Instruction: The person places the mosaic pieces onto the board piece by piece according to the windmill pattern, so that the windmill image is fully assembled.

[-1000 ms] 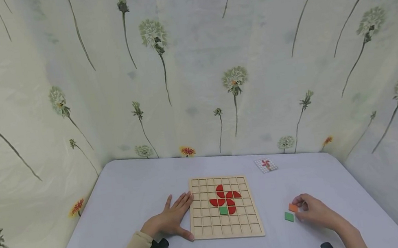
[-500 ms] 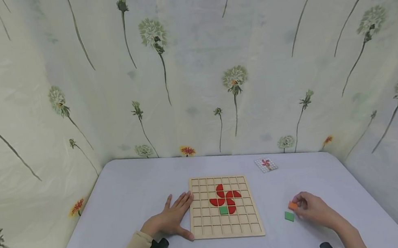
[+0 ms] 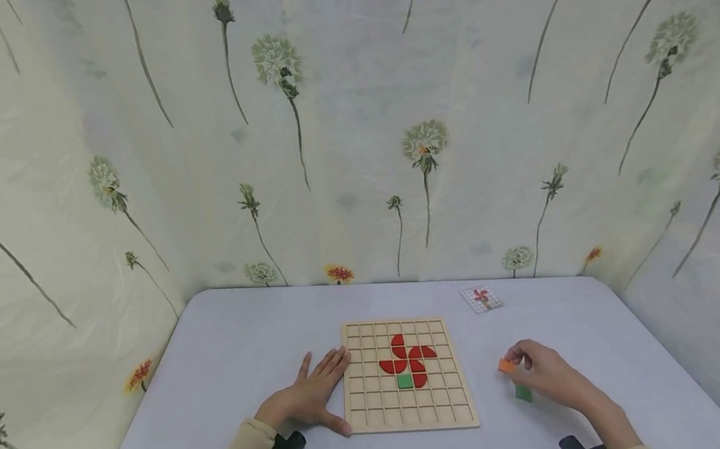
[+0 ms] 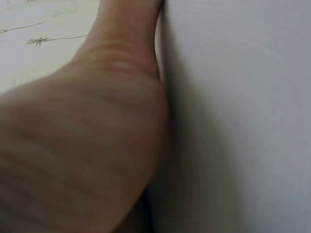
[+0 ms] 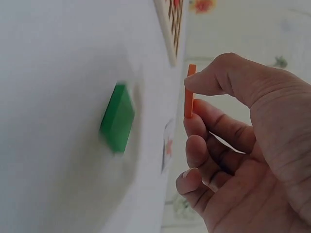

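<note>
My right hand (image 3: 546, 372) pinches an orange square tile (image 5: 190, 92) between thumb and fingers, held above the table. Below that hand a green square tile (image 5: 118, 119) lies on the table, partly hidden by the hand in the head view. My left hand (image 3: 313, 395) rests flat with spread fingers, touching the left edge of a wooden grid board (image 3: 376, 421). On the board, red rounded pieces (image 3: 418, 373) form a pinwheel, and a green tile (image 3: 404, 381) sits in a square just beneath its centre.
A small card (image 3: 481, 299) printed with a red pinwheel on a grid lies behind and right of the board. The white table (image 3: 265, 324) meets a flower-printed curtain (image 3: 351, 144) at its back and sides.
My right hand has lifted the orange tile off the table and carried it left toward the board, passing over the loose green tile. The left hand and board have stayed in place.
</note>
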`<state>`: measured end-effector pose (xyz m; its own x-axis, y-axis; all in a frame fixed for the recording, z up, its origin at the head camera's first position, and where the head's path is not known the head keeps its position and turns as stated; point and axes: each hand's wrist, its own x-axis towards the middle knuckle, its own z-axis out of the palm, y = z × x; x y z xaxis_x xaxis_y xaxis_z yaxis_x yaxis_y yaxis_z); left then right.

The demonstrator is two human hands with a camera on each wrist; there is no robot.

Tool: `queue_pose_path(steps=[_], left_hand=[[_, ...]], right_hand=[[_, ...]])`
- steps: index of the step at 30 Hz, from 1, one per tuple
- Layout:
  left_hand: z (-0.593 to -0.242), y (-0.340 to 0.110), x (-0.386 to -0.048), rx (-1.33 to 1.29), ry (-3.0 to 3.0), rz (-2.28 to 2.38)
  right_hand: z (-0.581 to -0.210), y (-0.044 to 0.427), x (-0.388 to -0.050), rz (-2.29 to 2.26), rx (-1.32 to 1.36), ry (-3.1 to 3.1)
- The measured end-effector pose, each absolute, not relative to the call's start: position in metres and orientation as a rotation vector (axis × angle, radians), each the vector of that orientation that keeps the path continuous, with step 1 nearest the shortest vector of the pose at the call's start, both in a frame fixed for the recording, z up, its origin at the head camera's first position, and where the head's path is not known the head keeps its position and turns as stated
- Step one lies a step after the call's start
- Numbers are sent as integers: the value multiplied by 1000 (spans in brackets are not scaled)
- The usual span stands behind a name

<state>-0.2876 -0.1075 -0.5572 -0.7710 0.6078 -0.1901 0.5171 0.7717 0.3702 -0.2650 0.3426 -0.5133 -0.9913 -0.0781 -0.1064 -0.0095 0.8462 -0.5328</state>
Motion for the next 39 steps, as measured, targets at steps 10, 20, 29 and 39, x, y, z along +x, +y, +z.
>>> queue_pose_path(steps=[10, 20, 29, 39], left_hand=[[-556, -108, -288, 888, 2672, 424], [-559, -107, -288, 886, 2675, 418], [-554, -107, -286, 861, 2674, 424], [-551, -108, -285, 869, 2666, 435]], right_hand=[[-515, 281, -271, -864, -283, 2897], [-520, 237, -275, -893, -622, 2804], [-517, 212, -272, -880, -754, 2725], [-528, 198, -269, -781, -836, 2693]])
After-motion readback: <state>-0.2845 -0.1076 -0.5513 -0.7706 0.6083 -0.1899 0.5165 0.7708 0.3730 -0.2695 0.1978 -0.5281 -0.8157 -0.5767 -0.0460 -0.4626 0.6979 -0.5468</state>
